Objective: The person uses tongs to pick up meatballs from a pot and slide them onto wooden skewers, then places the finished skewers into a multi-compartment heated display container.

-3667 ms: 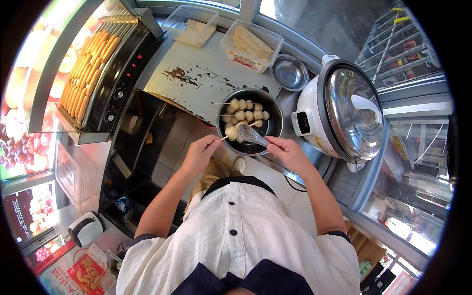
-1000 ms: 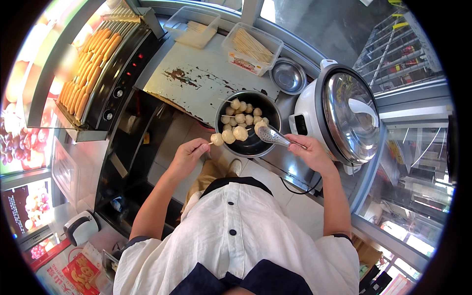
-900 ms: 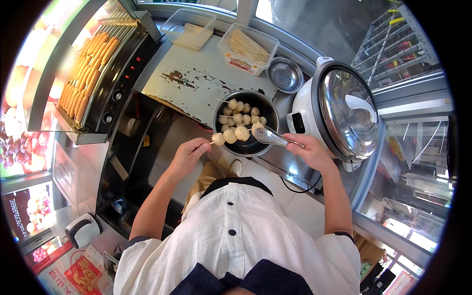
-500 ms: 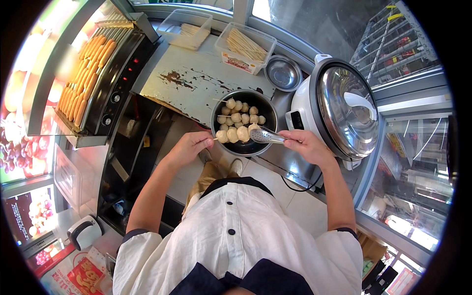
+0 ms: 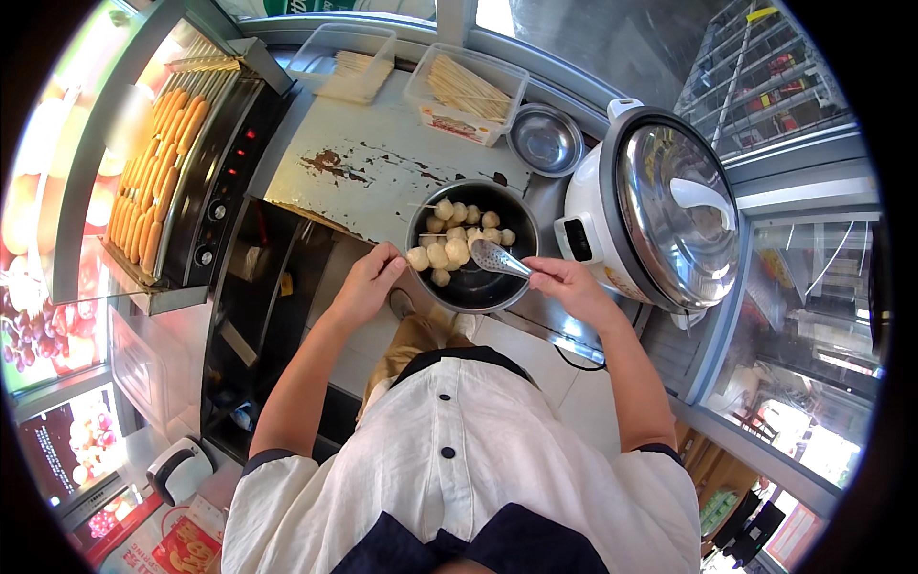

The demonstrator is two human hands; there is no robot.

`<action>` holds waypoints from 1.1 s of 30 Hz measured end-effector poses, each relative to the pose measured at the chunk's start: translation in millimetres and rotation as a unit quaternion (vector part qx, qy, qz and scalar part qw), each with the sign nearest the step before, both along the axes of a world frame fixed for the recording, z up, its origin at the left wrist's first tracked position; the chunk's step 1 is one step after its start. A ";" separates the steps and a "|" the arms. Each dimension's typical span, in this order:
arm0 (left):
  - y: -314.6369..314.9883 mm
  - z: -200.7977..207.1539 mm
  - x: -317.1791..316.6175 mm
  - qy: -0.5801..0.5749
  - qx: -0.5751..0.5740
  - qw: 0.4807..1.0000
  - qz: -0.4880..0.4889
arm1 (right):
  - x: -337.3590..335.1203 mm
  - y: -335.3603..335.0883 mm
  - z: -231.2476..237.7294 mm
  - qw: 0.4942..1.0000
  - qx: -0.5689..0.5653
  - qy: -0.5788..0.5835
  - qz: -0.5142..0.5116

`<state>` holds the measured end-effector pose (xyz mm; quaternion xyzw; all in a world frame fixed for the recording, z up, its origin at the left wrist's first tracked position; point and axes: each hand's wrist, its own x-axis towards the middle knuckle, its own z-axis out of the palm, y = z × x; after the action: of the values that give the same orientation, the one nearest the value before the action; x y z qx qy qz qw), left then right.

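Observation:
In a dark-lined metal pot [image 5: 491, 298] lie several skewers of pale round balls [image 5: 459, 215]. My left hand [image 5: 371, 279] pinches the end of one skewer of balls [image 5: 437, 255] at the pot's left rim; the fingers cover its stick. This skewer is raised over the near side of the pot, above the others. From the right, my right hand [image 5: 571, 287] grips metal tongs [image 5: 499, 258] with a perforated, spoon-shaped head. That head is close against the right end of the held skewer, and whether it touches the last ball is unclear.
Behind the pot, a worn counter [image 5: 335, 177] bears two clear tubs [image 5: 469, 91] of wooden sticks. A steel bowl [image 5: 546, 140] and a lidded white cooker [image 5: 674, 206] stand to the right. At left is a roller grill [image 5: 158, 182] with sausages.
The held skewer has shifted left and slightly up, its nearest ball now at the pot's left rim. My left hand has moved a little left. The tongs' head has swung left and now shows more broadly.

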<state>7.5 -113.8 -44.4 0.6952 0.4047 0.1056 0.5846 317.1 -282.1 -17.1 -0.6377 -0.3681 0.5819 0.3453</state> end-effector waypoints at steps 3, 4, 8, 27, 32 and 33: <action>9.3 -8.9 6.0 -0.019 -0.015 0.999 -0.024 | -2.4 -2.4 -9.3 0.999 -0.029 0.009 -0.013; 14.1 -15.1 10.5 -0.015 0.005 0.999 -0.032 | -6.5 -2.6 -12.6 0.999 -0.025 0.019 -0.023; 33.7 -31.0 38.7 -0.007 0.107 0.994 -0.035 | -14.3 -6.2 -22.8 0.996 -0.031 -0.014 -0.086; 17.7 -10.6 68.5 0.093 0.615 0.769 -0.145 | -32.0 -58.6 -27.5 0.982 -0.086 -0.078 -0.146; 16.9 -46.2 69.3 0.191 0.601 0.739 -0.239 | -47.7 -57.1 -11.0 0.970 -0.060 -0.222 -0.081; 17.6 -49.8 70.7 0.216 0.595 0.731 -0.256 | -50.6 -56.8 -8.8 0.964 -0.045 -0.251 -0.075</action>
<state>78.2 -96.2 -94.2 0.9822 0.1812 0.0181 -0.0466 266.4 -338.9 -25.9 -0.8039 -0.3673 0.3920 0.2555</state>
